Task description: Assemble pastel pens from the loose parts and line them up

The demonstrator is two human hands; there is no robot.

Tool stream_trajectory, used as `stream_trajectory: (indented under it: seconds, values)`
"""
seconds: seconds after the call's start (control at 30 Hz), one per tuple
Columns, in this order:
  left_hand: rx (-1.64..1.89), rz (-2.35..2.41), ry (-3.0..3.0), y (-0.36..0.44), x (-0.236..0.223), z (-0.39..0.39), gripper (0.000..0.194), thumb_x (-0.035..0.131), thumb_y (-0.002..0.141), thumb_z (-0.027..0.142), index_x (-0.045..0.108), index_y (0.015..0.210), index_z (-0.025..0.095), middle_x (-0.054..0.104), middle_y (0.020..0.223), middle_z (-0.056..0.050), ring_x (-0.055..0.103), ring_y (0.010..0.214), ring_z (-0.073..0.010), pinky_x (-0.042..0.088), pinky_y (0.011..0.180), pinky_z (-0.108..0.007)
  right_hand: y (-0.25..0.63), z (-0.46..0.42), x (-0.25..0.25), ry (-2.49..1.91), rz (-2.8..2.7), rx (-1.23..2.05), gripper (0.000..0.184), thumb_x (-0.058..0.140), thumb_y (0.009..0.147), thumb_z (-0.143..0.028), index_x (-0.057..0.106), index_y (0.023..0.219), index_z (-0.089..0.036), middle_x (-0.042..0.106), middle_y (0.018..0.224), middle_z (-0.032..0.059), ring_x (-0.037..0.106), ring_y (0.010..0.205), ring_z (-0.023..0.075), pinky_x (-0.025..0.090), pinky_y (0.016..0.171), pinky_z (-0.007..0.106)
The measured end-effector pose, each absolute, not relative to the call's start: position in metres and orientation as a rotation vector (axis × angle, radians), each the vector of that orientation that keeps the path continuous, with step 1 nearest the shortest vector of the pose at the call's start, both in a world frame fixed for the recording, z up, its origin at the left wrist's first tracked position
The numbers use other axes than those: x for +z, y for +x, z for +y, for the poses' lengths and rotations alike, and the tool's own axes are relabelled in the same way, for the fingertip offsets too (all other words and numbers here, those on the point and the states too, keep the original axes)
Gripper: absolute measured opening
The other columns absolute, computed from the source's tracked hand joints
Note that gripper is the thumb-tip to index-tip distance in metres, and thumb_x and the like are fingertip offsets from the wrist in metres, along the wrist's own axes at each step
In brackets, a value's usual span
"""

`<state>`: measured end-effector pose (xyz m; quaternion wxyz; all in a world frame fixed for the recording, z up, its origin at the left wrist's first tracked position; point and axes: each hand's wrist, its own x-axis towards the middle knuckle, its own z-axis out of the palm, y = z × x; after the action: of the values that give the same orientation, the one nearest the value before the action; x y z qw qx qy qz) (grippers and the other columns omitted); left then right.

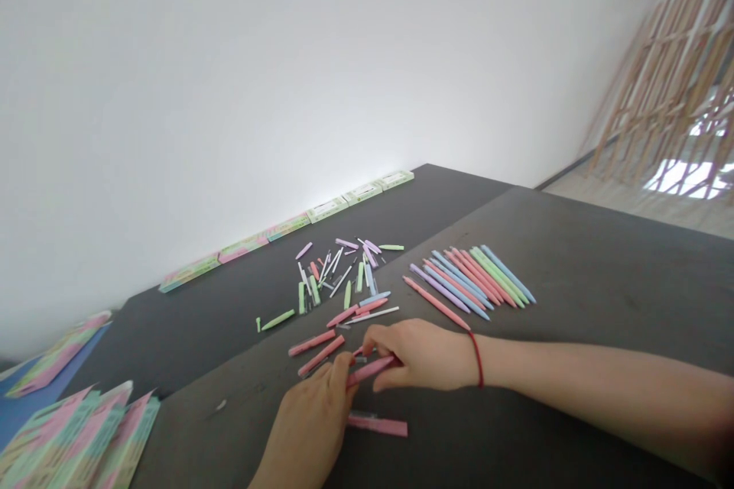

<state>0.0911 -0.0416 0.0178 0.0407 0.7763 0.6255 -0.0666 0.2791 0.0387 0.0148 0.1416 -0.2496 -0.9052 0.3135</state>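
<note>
Between my two hands is a pink pen barrel (370,371). My left hand (318,412) pinches its near-left end, and my right hand (421,355), with a red cord at the wrist, grips the other end. Fingers cover both ends, so whether its parts are joined I cannot tell. Below them lies another pink pen part (387,427) with a clear piece, partly behind my left hand. Just beyond my fingers rest two pink barrels (313,343) and a white refill (375,314). Right of these, a row of pastel pens (464,279) lies side by side.
Loose green, purple, blue and white pen parts (338,267) are scattered on the dark table (229,405). Flat boxes (326,209) line the wall edge. Several pastel packages (115,435) stand at the lower left. A wooden rack (670,69) is far right.
</note>
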Motion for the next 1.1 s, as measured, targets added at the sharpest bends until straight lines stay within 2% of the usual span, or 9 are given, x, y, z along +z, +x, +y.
stream_trajectory:
  seconds: [0.07, 0.23, 0.33, 0.4, 0.47, 0.57, 0.77, 0.93, 1.1]
  values:
    - [-0.205, 1.917, 2.4, 0.0896, 0.0166, -0.0417, 0.024, 0.034, 0.094, 0.019, 0.05, 0.11, 0.018, 0.067, 0.107, -0.013, 0.067, 0.092, -0.0247, 0.05, 0.071, -0.037, 0.2788, 0.0378, 0.0146, -0.764, -2.562, 0.952, 0.029, 0.06, 0.08, -0.039, 0.057, 0.099, -0.017, 0.061, 0.074, 0.0, 0.049, 0.063, 0.0116, 0.029, 0.054, 0.021]
    - [-0.162, 1.884, 2.446, 0.0894, 0.0166, -0.0411, 0.021, 0.035, 0.093, 0.021, 0.051, 0.106, 0.018, 0.068, 0.104, -0.012, 0.067, 0.09, -0.0247, 0.05, 0.071, -0.036, 0.2768, 0.0365, 0.0157, -0.747, -2.547, 1.319, 0.036, 0.032, 0.095, -0.032, 0.06, 0.078, -0.015, 0.051, 0.056, -0.0021, 0.046, 0.052, 0.0089, 0.031, 0.054, 0.02]
    - [-0.153, 1.892, 2.442, 0.0889, 0.0169, -0.0413, 0.02, 0.035, 0.093, 0.021, 0.051, 0.104, 0.018, 0.068, 0.102, -0.012, 0.068, 0.085, -0.0245, 0.05, 0.066, -0.035, 0.277, 0.0364, 0.0142, -0.766, -2.53, 1.159, 0.024, 0.053, 0.085, -0.037, 0.059, 0.094, -0.015, 0.056, 0.067, -0.0015, 0.048, 0.06, 0.0108, 0.03, 0.054, 0.021]
    - [-0.152, 1.899, 2.433, 0.0879, 0.0166, -0.0416, 0.019, 0.033, 0.094, 0.021, 0.051, 0.1, 0.019, 0.068, 0.1, -0.011, 0.068, 0.081, -0.0243, 0.05, 0.063, -0.034, 0.2771, 0.0362, 0.0123, -0.798, -2.511, 1.053, 0.03, 0.062, 0.078, -0.038, 0.058, 0.099, -0.016, 0.058, 0.072, -0.0011, 0.047, 0.063, 0.0114, 0.028, 0.054, 0.021]
    - [-0.142, 1.899, 2.442, 0.0872, 0.0161, -0.042, 0.02, 0.032, 0.094, 0.021, 0.051, 0.098, 0.019, 0.068, 0.097, -0.01, 0.068, 0.081, -0.0242, 0.05, 0.063, -0.034, 0.277, 0.0361, 0.0111, -0.809, -2.516, 1.115, 0.022, 0.053, 0.085, -0.036, 0.06, 0.089, -0.015, 0.056, 0.066, -0.0015, 0.046, 0.059, 0.0103, 0.028, 0.053, 0.021]
    - [-0.15, 1.889, 2.47, 0.0877, 0.0156, -0.0423, 0.019, 0.033, 0.094, 0.021, 0.051, 0.098, 0.019, 0.068, 0.093, -0.009, 0.068, 0.084, -0.0244, 0.049, 0.065, -0.035, 0.277, 0.0365, 0.0117, -0.774, -2.517, 1.362, 0.038, 0.034, 0.094, -0.034, 0.062, 0.079, -0.014, 0.05, 0.055, -0.0023, 0.045, 0.05, 0.0085, 0.032, 0.053, 0.02]
    - [-0.221, 1.926, 2.466, 0.089, 0.0159, -0.0412, 0.018, 0.034, 0.093, 0.019, 0.052, 0.096, 0.019, 0.068, 0.094, -0.009, 0.068, 0.077, -0.0227, 0.049, 0.06, -0.032, 0.2771, 0.0375, 0.0113, -0.793, -2.484, 1.082, 0.025, 0.06, 0.08, -0.037, 0.061, 0.091, -0.015, 0.057, 0.068, -0.0014, 0.046, 0.059, 0.0099, 0.028, 0.052, 0.02]
    - [-0.164, 1.881, 2.555, 0.0867, 0.0146, -0.0427, 0.018, 0.035, 0.094, 0.024, 0.052, 0.095, 0.019, 0.068, 0.092, -0.009, 0.067, 0.081, -0.0225, 0.05, 0.064, -0.033, 0.277, 0.0383, 0.0104, -0.75, -2.476, 1.491, 0.041, 0.031, 0.094, -0.036, 0.062, 0.08, -0.014, 0.048, 0.054, -0.0025, 0.044, 0.049, 0.0084, 0.032, 0.051, 0.019]
    - [-0.144, 1.899, 2.575, 0.0847, 0.0156, -0.0423, 0.016, 0.037, 0.093, 0.019, 0.053, 0.092, 0.019, 0.068, 0.088, -0.006, 0.067, 0.071, -0.0207, 0.047, 0.057, -0.029, 0.2783, 0.0373, 0.0103, -0.751, -2.522, 1.027, 0.027, 0.059, 0.081, -0.037, 0.059, 0.097, -0.016, 0.059, 0.072, -0.0002, 0.047, 0.063, 0.0112, 0.029, 0.055, 0.021]
